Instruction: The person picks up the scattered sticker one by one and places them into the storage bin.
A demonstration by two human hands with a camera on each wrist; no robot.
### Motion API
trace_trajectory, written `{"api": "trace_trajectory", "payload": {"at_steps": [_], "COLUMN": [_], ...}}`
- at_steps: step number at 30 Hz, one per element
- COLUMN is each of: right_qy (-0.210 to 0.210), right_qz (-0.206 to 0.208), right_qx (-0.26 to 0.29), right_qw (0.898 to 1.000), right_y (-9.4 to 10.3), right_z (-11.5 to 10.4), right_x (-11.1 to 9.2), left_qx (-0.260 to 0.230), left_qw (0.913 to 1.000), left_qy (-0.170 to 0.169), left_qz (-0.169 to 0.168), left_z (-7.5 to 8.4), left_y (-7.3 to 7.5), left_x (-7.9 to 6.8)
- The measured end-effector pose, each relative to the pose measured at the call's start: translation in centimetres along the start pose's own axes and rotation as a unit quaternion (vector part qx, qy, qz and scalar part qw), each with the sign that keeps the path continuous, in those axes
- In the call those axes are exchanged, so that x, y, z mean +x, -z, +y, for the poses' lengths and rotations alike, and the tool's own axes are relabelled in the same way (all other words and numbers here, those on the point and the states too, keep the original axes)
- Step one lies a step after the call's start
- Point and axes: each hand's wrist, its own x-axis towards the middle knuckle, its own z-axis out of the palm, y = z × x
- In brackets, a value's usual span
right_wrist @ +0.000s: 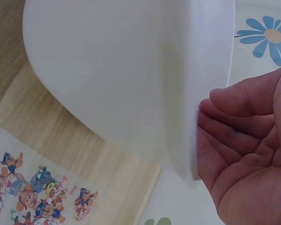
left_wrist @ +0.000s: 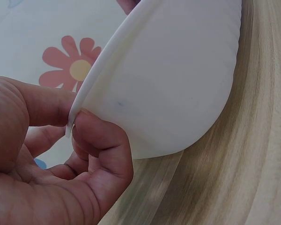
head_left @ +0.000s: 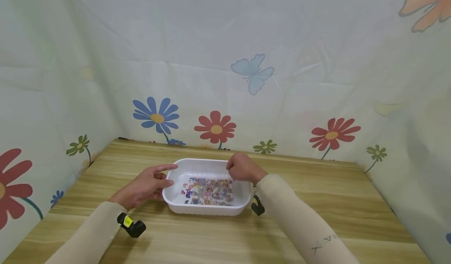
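A white plastic basin (head_left: 208,209) sits on the wooden table with small colourful cutouts (head_left: 211,189) spread over its floor. At its left end my left hand (head_left: 146,185) pinches the rim, a bent finger pressed to the outer wall in the left wrist view. My right hand (head_left: 244,168) is over the far right corner, fingers curled. In the right wrist view its thumb (right_wrist: 239,96) lies close to the index fingertip just above the rim. Part of the fingers is hidden behind the rim, so I cannot tell whether they hold anything.
In the right wrist view, a sheet of cartoon dog stickers (right_wrist: 42,197) lies beside the basin. A pale curtain (head_left: 211,80) printed with flowers and butterflies surrounds the wooden table (head_left: 334,201). Black wrist cameras (head_left: 132,225) hang below both sleeves.
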Motion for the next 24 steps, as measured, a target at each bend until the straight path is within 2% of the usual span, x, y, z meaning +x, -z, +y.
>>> {"api": "trace_trajectory", "payload": {"at_steps": [5, 9, 17, 24], "right_qy": [-0.002, -0.011, -0.007, -0.011], "right_qz": [0.001, 0.001, -0.004, -0.001], "right_qx": [0.025, 0.070, 0.185, 0.220], "right_qw": [1.000, 0.997, 0.983, 0.975], "right_y": [0.2, 0.4, 1.2, 2.1], "right_z": [0.2, 0.5, 1.2, 2.5], "right_x": [-0.2, -0.5, -1.3, -1.9], "left_qx": [0.008, 0.006, -0.005, 0.001], "left_qw": [1.0000, 1.0000, 1.0000, 1.0000], "left_qy": [-0.003, -0.001, 0.002, 0.002], "left_qz": [0.003, 0.005, 0.002, 0.003], "left_z": [-0.2, -0.2, -0.2, -0.1], "left_y": [0.2, 0.1, 0.0, -0.1], "left_x": [0.3, 0.4, 0.4, 0.2]}}
